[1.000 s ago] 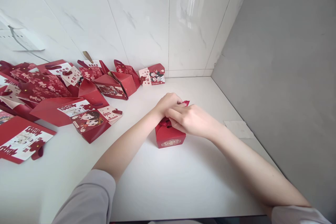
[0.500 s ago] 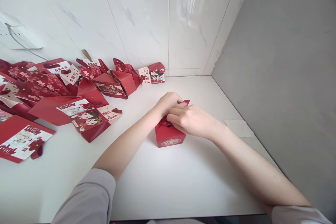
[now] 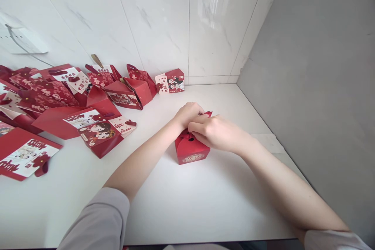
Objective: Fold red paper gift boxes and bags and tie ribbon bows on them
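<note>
A small red gift box (image 3: 193,154) with a gold printed emblem on its front stands upright on the white table (image 3: 175,211). Both my hands meet over its top, fingers curled and closed. My left hand (image 3: 190,114) reaches over the far left side, its fingertips mostly hidden. In front and to the right, my right hand (image 3: 212,131) pinches at the lid, covering much of it. Red ribbon (image 3: 185,134) shows on top below the fingers, near a dark round hole. A red tip (image 3: 209,113) pokes out behind my fingers.
Many red wedding gift boxes (image 3: 58,93) crowd the left of the table. One printed box (image 3: 175,82) leans by the tiled wall (image 3: 164,19). A white tissue (image 3: 268,142) lies beside the grey panel (image 3: 316,66) at right. A socket with a cable (image 3: 23,45) is far left.
The red box has turned slightly and shifted a little to the right. My right hand has moved slightly right and up, showing more of the box's top.
</note>
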Demonstrator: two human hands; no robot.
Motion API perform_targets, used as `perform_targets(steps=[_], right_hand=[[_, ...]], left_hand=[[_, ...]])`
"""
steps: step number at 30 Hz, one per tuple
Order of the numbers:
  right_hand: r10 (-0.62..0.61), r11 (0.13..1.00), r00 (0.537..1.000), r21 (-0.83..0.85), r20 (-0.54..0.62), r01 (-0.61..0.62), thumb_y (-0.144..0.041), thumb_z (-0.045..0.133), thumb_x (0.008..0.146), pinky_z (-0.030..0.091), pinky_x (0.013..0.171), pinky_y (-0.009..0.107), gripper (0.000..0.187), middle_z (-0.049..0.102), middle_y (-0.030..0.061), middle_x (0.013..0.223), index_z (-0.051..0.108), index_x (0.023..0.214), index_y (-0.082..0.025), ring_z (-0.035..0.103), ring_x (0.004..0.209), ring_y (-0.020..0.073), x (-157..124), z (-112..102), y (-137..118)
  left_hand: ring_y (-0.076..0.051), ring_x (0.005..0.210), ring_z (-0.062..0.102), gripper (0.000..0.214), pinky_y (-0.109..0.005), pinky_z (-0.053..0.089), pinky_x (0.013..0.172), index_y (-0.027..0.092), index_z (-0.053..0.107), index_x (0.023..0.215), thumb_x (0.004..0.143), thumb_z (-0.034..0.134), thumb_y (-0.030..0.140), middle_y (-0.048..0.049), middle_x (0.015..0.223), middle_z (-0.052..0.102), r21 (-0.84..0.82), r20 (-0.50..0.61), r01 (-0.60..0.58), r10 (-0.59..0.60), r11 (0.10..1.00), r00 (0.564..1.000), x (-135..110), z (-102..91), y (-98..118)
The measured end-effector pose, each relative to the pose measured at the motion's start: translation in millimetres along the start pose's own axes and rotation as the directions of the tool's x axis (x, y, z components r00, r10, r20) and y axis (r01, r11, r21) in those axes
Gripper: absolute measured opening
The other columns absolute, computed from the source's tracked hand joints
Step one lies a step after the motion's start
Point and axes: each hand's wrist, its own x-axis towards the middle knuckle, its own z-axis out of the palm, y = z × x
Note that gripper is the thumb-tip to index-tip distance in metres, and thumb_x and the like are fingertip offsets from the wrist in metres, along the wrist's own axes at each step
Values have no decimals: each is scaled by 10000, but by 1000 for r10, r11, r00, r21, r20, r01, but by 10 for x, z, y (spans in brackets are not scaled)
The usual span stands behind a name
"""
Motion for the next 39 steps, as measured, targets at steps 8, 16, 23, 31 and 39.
perform_targets(steps=[8, 16, 23, 31, 39], right_hand=[[-35, 999, 997, 17, 72, 34, -86, 408, 940, 219, 516, 269, 247, 575, 27, 782, 570, 768, -159, 388, 612, 115, -3, -85, -33], [-35, 999, 990, -25, 140, 39, -71, 440, 926, 207, 515, 269, 227, 561, 26, 766, 555, 745, -144, 388, 618, 114, 8, -38, -36], [-28, 998, 992, -49, 127, 34, -50, 447, 897, 188, 502, 278, 207, 547, 18, 724, 530, 731, -140, 304, 554, 107, 25, 12, -77], [-185, 962, 978, -222, -97, 160, 74, 311, 829, 175, 481, 289, 313, 435, -18, 594, 472, 712, -167, 251, 516, 116, -23, 2, -60], [7, 1000, 996, -11, -89, -8, -156, 407, 943, 217, 470, 266, 178, 548, -15, 629, 545, 831, -167, 336, 500, 104, -76, -125, -2]], left_hand=[[-131, 611, 92, 352, -336, 96, 620, 210, 188, 467, 591, 504, 118, 17, 596, 146, 6, 10, 28, -28, 1000, 1000, -24, 4, 13], [-143, 629, 101, 411, -335, 90, 625, 221, 249, 406, 695, 542, 215, 19, 598, 137, -8, 8, 69, -69, 998, 998, -11, 11, 39], [-138, 595, 131, 500, -334, 109, 593, 231, 279, 386, 790, 549, 346, 13, 536, 180, -72, -45, 53, -56, 996, 997, -29, 26, 52], [-147, 591, 122, 483, -337, 103, 596, 244, 282, 368, 767, 550, 281, 13, 518, 185, -74, -55, 24, -28, 997, 998, -73, -9, 92], [-125, 550, 174, 436, -305, 123, 551, 220, 348, 403, 789, 516, 331, 22, 509, 233, -82, -129, -23, 13, 996, 992, -56, -77, 108]])
